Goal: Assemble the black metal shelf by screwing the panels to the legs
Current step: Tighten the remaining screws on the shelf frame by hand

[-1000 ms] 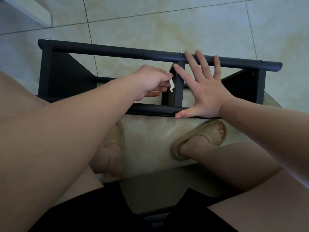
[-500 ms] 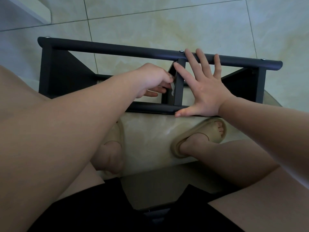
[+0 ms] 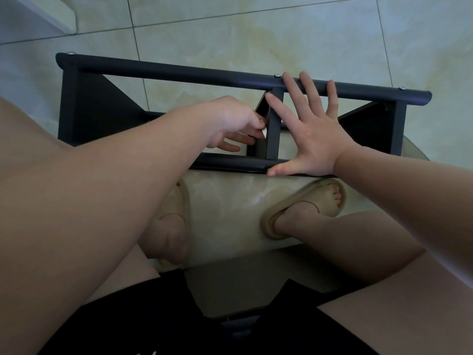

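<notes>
The black metal shelf (image 3: 179, 73) lies on its side on the tiled floor in front of me, its legs running left to right and its panels standing on edge between them. My right hand (image 3: 311, 135) lies flat with spread fingers across the far leg and the middle panel (image 3: 275, 124), thumb along the near leg (image 3: 225, 162). My left hand (image 3: 230, 121) reaches in from the left and pinches a small silvery part (image 3: 261, 121) against the middle panel's left side. Screw heads (image 3: 276, 75) show on the far leg.
My two feet in beige slippers (image 3: 304, 206) stand on the floor just below the near leg. My knees and black shorts fill the bottom of the view. A pale ledge (image 3: 46, 14) sits at the top left corner.
My left hand has shifted slightly at the middle panel, its fingers turning around the small part. My right hand stays pressed flat on the frame.
</notes>
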